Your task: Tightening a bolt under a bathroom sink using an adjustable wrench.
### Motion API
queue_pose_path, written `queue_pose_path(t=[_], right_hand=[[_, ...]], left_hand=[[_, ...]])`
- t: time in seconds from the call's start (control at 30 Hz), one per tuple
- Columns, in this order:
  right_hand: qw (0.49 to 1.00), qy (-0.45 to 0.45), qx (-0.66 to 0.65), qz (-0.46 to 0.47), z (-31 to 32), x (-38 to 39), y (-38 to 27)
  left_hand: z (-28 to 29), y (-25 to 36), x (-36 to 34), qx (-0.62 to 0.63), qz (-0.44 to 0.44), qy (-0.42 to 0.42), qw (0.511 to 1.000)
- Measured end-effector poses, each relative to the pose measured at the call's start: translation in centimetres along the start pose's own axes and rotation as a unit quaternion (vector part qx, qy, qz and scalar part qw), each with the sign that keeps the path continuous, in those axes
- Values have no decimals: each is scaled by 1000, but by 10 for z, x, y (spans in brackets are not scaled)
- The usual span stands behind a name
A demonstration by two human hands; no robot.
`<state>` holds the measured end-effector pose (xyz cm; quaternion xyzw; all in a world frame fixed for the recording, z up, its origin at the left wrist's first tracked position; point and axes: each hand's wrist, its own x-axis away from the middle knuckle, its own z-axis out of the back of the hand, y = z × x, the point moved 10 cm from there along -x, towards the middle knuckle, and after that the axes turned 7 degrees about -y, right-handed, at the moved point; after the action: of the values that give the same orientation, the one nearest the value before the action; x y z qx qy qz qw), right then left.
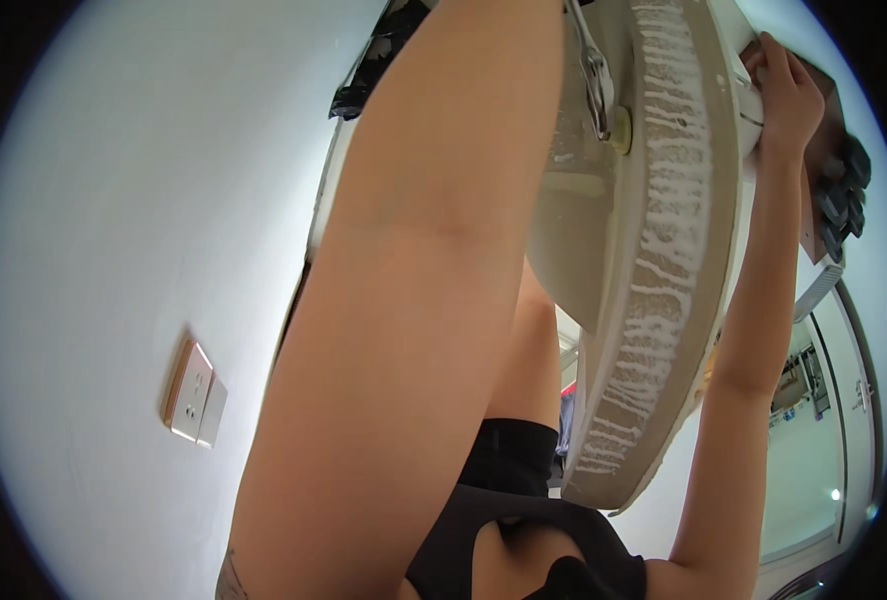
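Observation:
A pale ceramic washbasin (703, 300) takes up the middle right of the view, its broad beige band covered with streaks of white foam (668, 200). A shiny metal tap (595, 85) shows at the top, beside the basin's bowl. My left arm runs from the lower edge up past the top, hiding part of the basin; its hand is out of view. My right arm reaches up along the basin's outer side. At the upper right, my right hand (788, 100) has its fingers bent and closed beside a white rounded part (749, 112). What the fingertips hold is hidden.
On the left is a pale wall with a switch-and-socket plate (193, 395). Black items (845, 200) sit by a brown panel (821, 150) on the right. Below them is a doorway or mirror frame (843, 400). Something black (368, 75) lies behind my left arm.

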<state>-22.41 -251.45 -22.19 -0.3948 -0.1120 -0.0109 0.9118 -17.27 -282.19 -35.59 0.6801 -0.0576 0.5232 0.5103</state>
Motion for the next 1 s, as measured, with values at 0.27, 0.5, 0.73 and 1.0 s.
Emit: queue_pose_path(t=[0.27, 0.5, 0.73, 1.0], right_hand=[[992, 94, 73, -34, 26, 17, -12], [997, 9, 68, -21, 0, 2, -8], [992, -12, 115, -47, 1, 1, -8], [990, -10, 130, -49, -1, 4, -16]], left_hand=[[84, -122, -58, 389, 125, -84, 909], [157, -73, 40, 417, 33, -140, 897], [133, 51, 193, 438, -144, -157, 873], [115, 98, 236, 256, -402, 19, 879]])
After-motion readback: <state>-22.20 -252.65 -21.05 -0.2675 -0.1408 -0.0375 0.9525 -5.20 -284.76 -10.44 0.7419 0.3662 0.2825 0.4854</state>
